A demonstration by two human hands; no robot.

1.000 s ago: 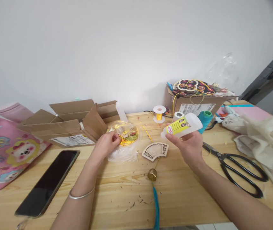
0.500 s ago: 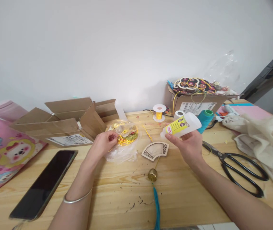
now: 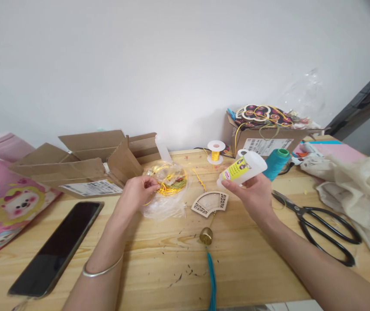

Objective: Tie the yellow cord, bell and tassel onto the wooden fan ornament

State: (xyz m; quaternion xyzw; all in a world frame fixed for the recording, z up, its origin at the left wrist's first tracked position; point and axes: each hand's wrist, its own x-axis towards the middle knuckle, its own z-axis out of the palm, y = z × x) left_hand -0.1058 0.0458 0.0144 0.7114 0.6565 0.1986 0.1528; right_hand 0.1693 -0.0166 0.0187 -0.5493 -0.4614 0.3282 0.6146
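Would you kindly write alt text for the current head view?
The right hand holds a tilted, yellow-labelled translucent plastic bottle; the left hand is at a clear plastic bag with yellow cords. Between the hands lies a pale, fan-shaped wooden ornament.

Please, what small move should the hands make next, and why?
Perhaps the right hand should set down the bottle: it holds the bottle tilted, while the left hand alone is at the bundled cords, where two hands might help.

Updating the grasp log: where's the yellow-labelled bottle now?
Head view, right of centre: the bottle is tilted in the right hand, just left of the teal thread spool, up and right of the wooden fan.
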